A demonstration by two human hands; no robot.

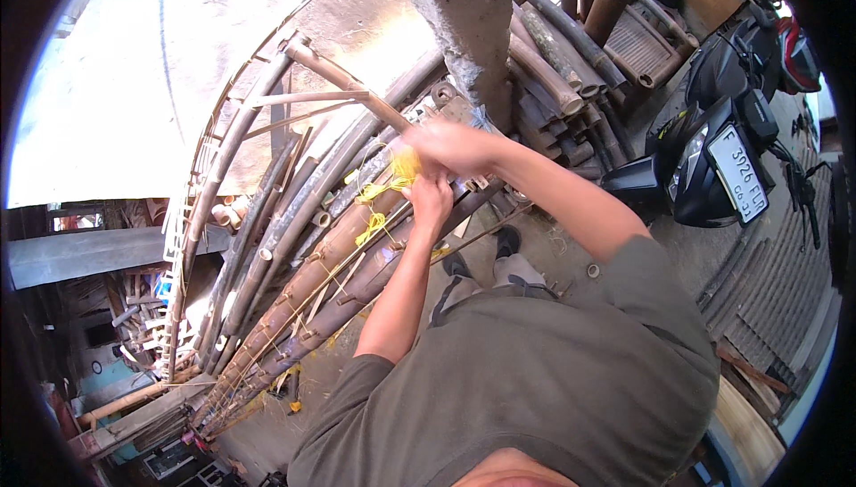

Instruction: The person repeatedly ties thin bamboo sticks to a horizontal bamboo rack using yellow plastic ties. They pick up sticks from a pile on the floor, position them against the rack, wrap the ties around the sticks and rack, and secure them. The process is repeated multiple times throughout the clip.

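My left hand [431, 200] is closed at the upper end of a long brown bamboo pole [343, 239], its fingers pinching bright yellow cord [377, 189]. Just above it, my right hand [450, 146] is smeared by motion, so its fingers cannot be made out. A blurred bunch of the yellow cord lies beside both hands, and a loose loop trails down along the pole. A second dark bamboo pole [357, 285] runs alongside, nearer my body. Short pegs stick out of these poles along their length.
A rough concrete post [459, 28] rises just beyond my hands. More bamboo poles [299, 197] lean at the left, beside a curved bamboo frame [214, 161]. Cut bamboo lengths [557, 63] are stacked at the far right, near a parked black motorcycle [704, 161].
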